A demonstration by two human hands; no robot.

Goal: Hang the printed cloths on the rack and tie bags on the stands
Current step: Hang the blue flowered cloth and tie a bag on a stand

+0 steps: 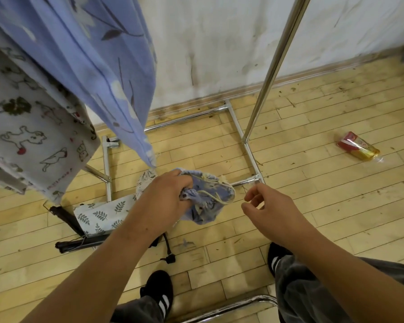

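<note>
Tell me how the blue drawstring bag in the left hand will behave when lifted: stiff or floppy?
Probably floppy: the bag is crumpled and sags below the left hand gripping it. Likely light, since it looks limp and unfilled. Its loose cord may dangle and snag.

Soft, even indoor light fills the frame, and shadows on the wooden floor (324,206) are faint. Glare streaks the chrome rack pole (276,66) and the plastic wrapper (357,146). Wide-angle distortion bends the edges, and detail is slightly soft throughout.
</note>
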